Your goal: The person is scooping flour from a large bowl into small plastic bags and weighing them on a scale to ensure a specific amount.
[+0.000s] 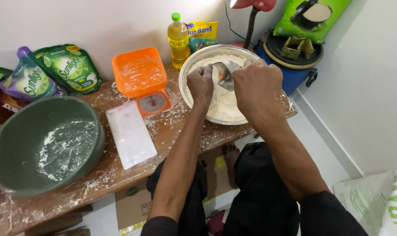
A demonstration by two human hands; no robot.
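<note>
Shiny metal scoop (225, 74) tilted over flour in steel bowl (194, 60).

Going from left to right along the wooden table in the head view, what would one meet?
Green bowl → stack of clear plastic bags → orange kitchen scale → left hand → metal scoop → right hand.

Green basin (15, 144), orange scale (142, 81), oil bottle (178, 40), plastic bags (130, 133) on floury wooden table (98, 175).
</note>
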